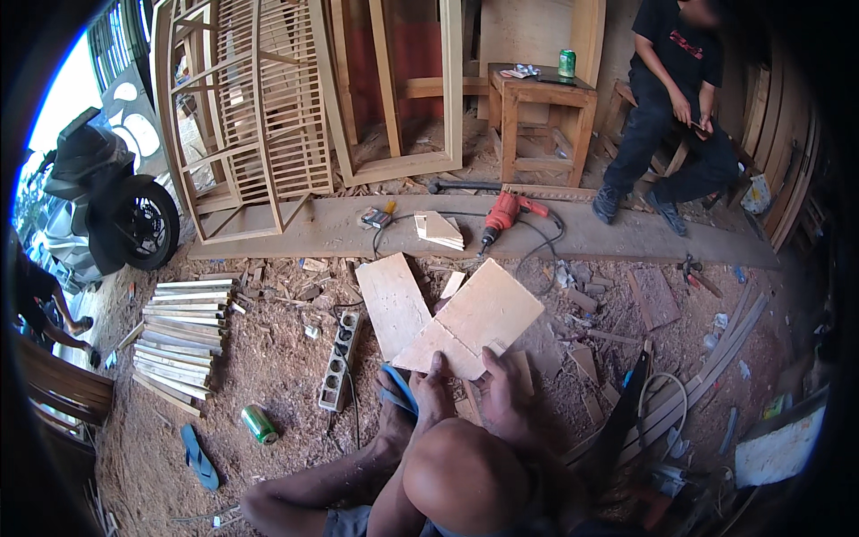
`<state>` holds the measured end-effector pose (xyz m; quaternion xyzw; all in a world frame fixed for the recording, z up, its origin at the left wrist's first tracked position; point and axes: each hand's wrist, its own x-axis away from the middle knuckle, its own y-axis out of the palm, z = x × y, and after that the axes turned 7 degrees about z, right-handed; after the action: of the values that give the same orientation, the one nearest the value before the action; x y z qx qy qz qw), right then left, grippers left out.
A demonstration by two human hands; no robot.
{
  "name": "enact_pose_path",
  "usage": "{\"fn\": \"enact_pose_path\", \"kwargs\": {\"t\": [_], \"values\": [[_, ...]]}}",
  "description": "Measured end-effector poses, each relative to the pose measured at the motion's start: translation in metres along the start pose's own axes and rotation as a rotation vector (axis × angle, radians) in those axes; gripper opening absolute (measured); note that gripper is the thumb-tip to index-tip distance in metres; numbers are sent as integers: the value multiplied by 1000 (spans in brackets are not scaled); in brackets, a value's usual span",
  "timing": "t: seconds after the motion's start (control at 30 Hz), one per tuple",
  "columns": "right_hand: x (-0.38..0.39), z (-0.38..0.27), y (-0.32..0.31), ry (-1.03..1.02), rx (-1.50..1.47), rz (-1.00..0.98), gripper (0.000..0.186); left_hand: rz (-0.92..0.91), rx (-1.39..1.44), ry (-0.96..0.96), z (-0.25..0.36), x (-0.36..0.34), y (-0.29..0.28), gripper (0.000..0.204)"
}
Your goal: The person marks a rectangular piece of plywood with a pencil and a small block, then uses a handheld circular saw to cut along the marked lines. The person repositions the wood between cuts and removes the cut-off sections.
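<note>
My left hand [436,394] pinches the near edge of a small angled plywood piece [443,349], its thumb on top. On the same edge, further right, my right hand [504,398] also grips with its thumb up. A larger pale plywood panel [494,309] meets the small piece along a straight seam; whether they are joined or only overlap I cannot tell. Another plywood board [392,300] lies just beyond to the left, partly covered by the held wood. My fingers beneath the wood are hidden. My bent knee [465,474] rises close below both hands.
A white power strip [340,362], green can [259,424] and stacked wood strips [183,336] lie left. Ahead, a red corded drill [506,215] and small plywood pieces [438,230] rest on a plank. A hand saw [631,394] is right. A person [676,107] sits far right.
</note>
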<state>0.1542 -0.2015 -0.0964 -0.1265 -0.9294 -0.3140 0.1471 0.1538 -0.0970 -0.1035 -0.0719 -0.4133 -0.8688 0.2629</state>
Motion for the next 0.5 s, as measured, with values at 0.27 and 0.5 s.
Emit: {"fn": "enact_pose_path", "kwargs": {"t": [0.27, 0.5], "values": [[5, -1, -46, 168, 25, 40, 32, -116, -522, -60, 69, -27, -66, 27], [10, 9, -114, 145, 369, -65, 33, -59, -595, -304, 30, -15, -110, 34]]}}
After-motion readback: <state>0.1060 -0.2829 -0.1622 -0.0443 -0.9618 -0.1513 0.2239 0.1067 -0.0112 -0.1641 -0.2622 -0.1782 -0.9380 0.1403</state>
